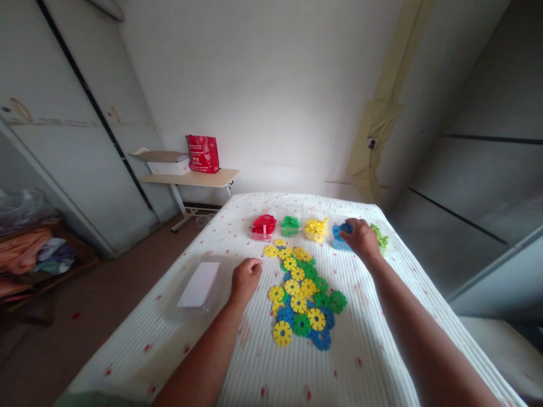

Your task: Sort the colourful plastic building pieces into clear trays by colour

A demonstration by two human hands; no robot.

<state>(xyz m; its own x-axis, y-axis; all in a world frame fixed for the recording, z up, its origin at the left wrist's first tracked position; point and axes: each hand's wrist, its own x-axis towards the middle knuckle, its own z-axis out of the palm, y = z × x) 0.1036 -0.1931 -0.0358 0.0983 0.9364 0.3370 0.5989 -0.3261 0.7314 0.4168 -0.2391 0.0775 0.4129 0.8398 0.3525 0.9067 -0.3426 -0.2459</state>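
At the right my right hand [363,237] reaches over a clear tub of blue slotted plastic discs [340,240]. Its thumb and fingertips are closed around a blue disc [346,228] at the tub's top. My left hand [246,278] is curled closed above the sheet, left of the loose discs, and no piece shows in it. Between the hands lies a spread pile of yellow discs [298,303], green discs [301,325] and blue discs [321,339], many overlapping. Further tubs hold red discs [263,225], green pieces [290,224], yellow pieces [315,229] and light green pieces [379,235].
A clear tray [169,308] with a white rectangular piece [199,284] stands left of my left hand. The surface wears a white ribbed cover [360,373]. Behind it, a small table [199,178] carries a red bag [203,154] and a white box [168,167].
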